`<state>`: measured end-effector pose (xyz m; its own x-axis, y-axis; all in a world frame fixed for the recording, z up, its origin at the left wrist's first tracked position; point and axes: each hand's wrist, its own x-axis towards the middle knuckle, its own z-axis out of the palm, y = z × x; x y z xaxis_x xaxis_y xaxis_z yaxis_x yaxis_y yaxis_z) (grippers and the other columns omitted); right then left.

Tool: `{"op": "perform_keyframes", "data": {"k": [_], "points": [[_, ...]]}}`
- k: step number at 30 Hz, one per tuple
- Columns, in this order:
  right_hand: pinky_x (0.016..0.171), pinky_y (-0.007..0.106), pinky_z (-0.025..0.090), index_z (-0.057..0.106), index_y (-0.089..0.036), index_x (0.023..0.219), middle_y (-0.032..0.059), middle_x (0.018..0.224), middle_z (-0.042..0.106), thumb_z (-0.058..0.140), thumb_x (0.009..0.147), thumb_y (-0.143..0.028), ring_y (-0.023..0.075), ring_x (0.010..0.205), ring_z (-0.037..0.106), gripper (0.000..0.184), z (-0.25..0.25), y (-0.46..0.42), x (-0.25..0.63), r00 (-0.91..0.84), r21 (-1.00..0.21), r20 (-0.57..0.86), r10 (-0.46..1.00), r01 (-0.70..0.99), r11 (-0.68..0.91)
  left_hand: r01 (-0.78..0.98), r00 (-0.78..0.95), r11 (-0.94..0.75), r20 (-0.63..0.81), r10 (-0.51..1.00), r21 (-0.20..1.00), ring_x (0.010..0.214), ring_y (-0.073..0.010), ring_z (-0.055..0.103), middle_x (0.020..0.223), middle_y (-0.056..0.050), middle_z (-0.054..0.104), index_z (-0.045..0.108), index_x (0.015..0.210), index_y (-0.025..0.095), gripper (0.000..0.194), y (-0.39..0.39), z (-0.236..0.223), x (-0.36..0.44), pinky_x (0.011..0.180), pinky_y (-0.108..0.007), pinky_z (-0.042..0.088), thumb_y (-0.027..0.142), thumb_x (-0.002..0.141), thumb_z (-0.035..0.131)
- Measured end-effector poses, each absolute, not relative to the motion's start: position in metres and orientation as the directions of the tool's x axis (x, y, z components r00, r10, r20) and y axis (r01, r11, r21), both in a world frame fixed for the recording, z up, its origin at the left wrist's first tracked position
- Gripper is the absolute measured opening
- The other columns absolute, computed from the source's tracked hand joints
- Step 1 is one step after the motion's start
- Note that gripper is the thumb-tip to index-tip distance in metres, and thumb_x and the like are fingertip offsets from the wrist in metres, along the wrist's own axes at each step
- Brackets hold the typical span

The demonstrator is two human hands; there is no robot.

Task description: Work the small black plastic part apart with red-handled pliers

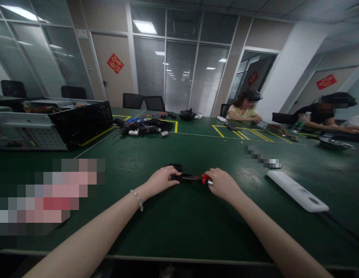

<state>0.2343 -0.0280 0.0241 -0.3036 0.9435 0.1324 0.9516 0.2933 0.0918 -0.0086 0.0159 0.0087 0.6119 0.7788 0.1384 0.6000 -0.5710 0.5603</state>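
Note:
My right hand (224,184) is closed around the red handles of a pair of pliers (205,179). Their metal jaws point left, toward a small black part (183,178). That part is pinched between the thumb and fingers of my left hand (163,178), and the jaw tips meet or overlap it; I cannot tell whether they grip it. Just behind my left fingers lies another dark piece (176,167), partly hidden. Both hands are low over the middle of the green table (179,227).
An open computer case (89,123) stands at the left. Beyond my hands lies a heap of black tools and parts (144,126). A white power strip (297,191) is on the right, near a metal bowl (336,144). Co-workers (243,112) sit across the table. Some areas are blurred out.

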Motion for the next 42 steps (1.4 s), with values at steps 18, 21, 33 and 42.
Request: {"op": "perform_keyframes", "data": {"k": [18, 21, 33, 42], "points": [[0.069, 0.028, 0.036, 0.056, -0.018, 0.099, 0.0065, 0.089, 0.057, 0.045, 0.072, -0.019, 0.0171, 0.078, 0.048, 0.029, 0.0231, -0.0269, 0.2358, -0.332, 0.14, 0.174, 0.927, 0.94, 0.311, 0.599, 0.627, -0.61, 0.169, 0.76, 0.52, 0.067, -0.0123, 0.05, 0.094, -0.001, 0.054, 0.055, 0.104, 0.024, 0.031, 0.0229, 0.0003, -0.0094, 0.06, -0.024, 0.04, 0.033, 0.075, 0.055], [0.069, 0.027, 0.036, 0.056, -0.018, 0.101, 0.0065, 0.089, 0.057, 0.045, 0.073, -0.019, 0.0167, 0.079, 0.048, 0.03, 0.0224, -0.0268, 0.2368, -0.327, 0.119, 0.17, 0.93, 0.943, 0.31, 0.6, 0.63, -0.615, 0.171, 0.757, 0.512, 0.067, -0.0121, 0.05, 0.094, -0.001, 0.054, 0.055, 0.104, 0.024, 0.031, 0.0235, 0.0009, -0.0099, 0.062, -0.024, 0.04, 0.033, 0.075, 0.055], [0.068, 0.027, 0.036, 0.056, -0.018, 0.1, 0.0062, 0.088, 0.058, 0.045, 0.073, -0.019, 0.0162, 0.078, 0.049, 0.029, 0.0246, -0.0278, 0.2346, -0.311, 0.104, 0.145, 0.939, 0.949, 0.298, 0.596, 0.626, -0.597, 0.155, 0.765, 0.538, 0.067, -0.0119, 0.051, 0.096, -0.001, 0.053, 0.054, 0.105, 0.024, 0.032, 0.0232, 0.0005, -0.0091, 0.06, -0.024, 0.041, 0.034, 0.075, 0.054], [0.069, 0.029, 0.036, 0.055, -0.017, 0.102, 0.0076, 0.091, 0.057, 0.046, 0.072, -0.019, 0.018, 0.081, 0.048, 0.031, 0.0264, -0.0295, 0.2342, -0.348, 0.173, 0.214, 0.913, 0.933, 0.316, 0.608, 0.615, -0.584, 0.146, 0.775, 0.538, 0.067, -0.0119, 0.051, 0.095, -0.001, 0.054, 0.055, 0.104, 0.024, 0.03, 0.0189, 0.0066, -0.0078, 0.058, -0.023, 0.04, 0.032, 0.074, 0.055]]}}
